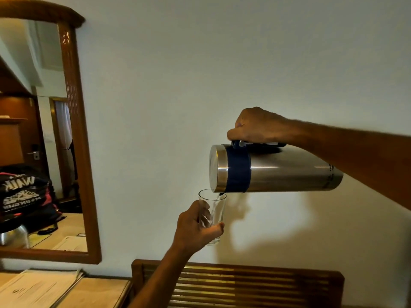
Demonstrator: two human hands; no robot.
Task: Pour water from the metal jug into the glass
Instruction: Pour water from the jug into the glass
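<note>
A steel jug [287, 172] with a dark blue band near its lid lies tipped on its side in mid-air, its spout pointing down-left. My right hand [258, 126] is closed on its handle from above. A thin stream of water [216, 200] falls from the spout into a clear glass [215, 210] held just below it. My left hand [195, 227] wraps the glass's lower half, thumb across the front. The glass is slightly tilted and holds little water.
A wood-framed mirror [77, 138] hangs on the white wall at left. Below it lies a table [100, 292] with papers [37, 290]. A slatted wooden rack [255, 285] stands under my hands.
</note>
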